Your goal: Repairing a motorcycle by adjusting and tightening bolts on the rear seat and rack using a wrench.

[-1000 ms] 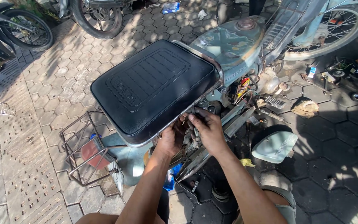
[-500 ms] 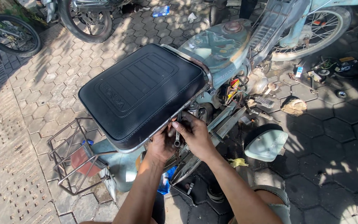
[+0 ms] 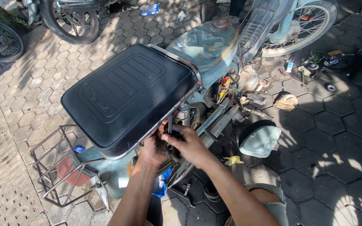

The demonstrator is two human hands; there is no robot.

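Observation:
An old pale blue motorbike stands before me, with a black padded seat [image 3: 126, 94] and a pale blue fuel tank [image 3: 206, 42]. Both my hands are pressed together under the seat's right edge, on the frame by the rear shock. My left hand [image 3: 152, 147] grips a dark part down there. My right hand [image 3: 187, 144] is closed around a thin metal tool [image 3: 170, 125] that points up toward the seat rail. What the fingers cover is hidden.
A chrome rear rack [image 3: 63, 175] juts out at the lower left. A detached pale blue side cover [image 3: 259, 141] lies on the paving to the right, with loose parts and tools [image 3: 315, 67] beyond it. Other bike wheels [image 3: 70, 21] stand at the top left.
The view has swung slightly, so the bike sits further right in frame. My hands stay together under the seat edge, with only small shifts of the fingers.

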